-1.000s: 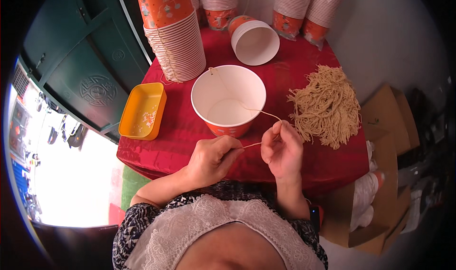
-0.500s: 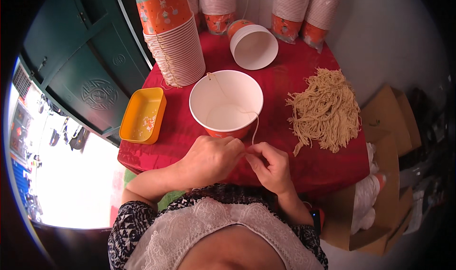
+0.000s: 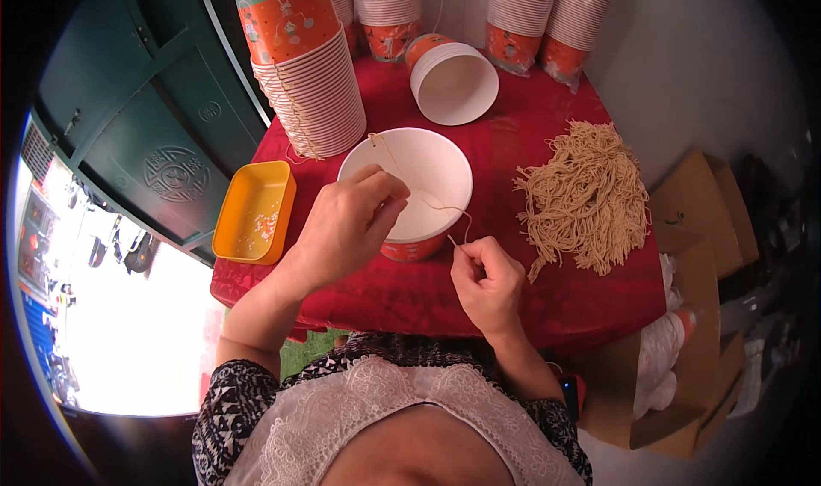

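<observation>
A white paper bowl (image 3: 432, 165) with an orange outside stands upright on the red tablecloth (image 3: 513, 289). My left hand (image 3: 346, 225) rests on its near rim, fingers curled over the edge. My right hand (image 3: 487, 281) is just right of the bowl and pinches the end of a thin beige string (image 3: 428, 202). The string runs across the bowl's inside to a hole at its far rim. A heap of the same beige strings (image 3: 590, 195) lies to the right.
A tilted stack of bowls (image 3: 312, 84) leans at the back left, with an orange tray (image 3: 255, 212) at the table's left edge. Another bowl (image 3: 453, 80) lies on its side behind, more stacks beyond it. Cardboard boxes (image 3: 701, 255) stand on the right.
My left hand has moved from the table's front edge up onto the bowl's rim. My right hand has shifted slightly right with the string end; the string now lies across the bowl.
</observation>
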### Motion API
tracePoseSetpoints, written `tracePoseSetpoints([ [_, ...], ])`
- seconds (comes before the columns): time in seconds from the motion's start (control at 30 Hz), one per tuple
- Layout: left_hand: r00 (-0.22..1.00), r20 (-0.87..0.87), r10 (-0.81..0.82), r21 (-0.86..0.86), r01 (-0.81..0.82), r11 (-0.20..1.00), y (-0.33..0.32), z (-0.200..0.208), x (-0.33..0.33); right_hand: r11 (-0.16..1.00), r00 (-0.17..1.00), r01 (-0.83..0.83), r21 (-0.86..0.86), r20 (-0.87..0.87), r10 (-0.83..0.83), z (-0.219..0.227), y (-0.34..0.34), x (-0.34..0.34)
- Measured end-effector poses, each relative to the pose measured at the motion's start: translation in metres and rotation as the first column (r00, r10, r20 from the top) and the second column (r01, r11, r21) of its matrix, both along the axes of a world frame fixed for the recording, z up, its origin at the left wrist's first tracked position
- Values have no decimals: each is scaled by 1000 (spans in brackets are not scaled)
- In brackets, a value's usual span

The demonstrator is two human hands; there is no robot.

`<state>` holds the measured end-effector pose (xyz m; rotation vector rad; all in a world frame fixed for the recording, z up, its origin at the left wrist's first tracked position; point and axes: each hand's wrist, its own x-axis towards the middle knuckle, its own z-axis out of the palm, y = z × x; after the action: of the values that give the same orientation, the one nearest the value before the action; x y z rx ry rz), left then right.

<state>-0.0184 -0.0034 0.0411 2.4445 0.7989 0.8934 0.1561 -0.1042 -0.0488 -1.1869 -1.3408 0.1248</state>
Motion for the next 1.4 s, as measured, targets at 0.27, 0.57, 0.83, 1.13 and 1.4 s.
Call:
tracePoseSetpoints([
  [0.27,977,-48,-206,-80,202,976,18,-4,8,1000,999,12,22,38,-12,-2,8,-3],
  [0.57,902,-218,-374,-208,331,920,28,3,21,1000,999,25,16,44,-26,-2,14,-6],
  [0.83,858,-198,-474,-262,420,869,36,-4,27,999,999,28,31,45,-29,-3,16,-7],
  [1.13,806,-258,-532,-367,428,826,44,-4,31,998,998,40,52,54,-43,-3,21,-8],
  [1.4,855,-303,-421,-289,339,895,42,-4,32,998,998,52,46,14,-53,-6,17,-9],
])
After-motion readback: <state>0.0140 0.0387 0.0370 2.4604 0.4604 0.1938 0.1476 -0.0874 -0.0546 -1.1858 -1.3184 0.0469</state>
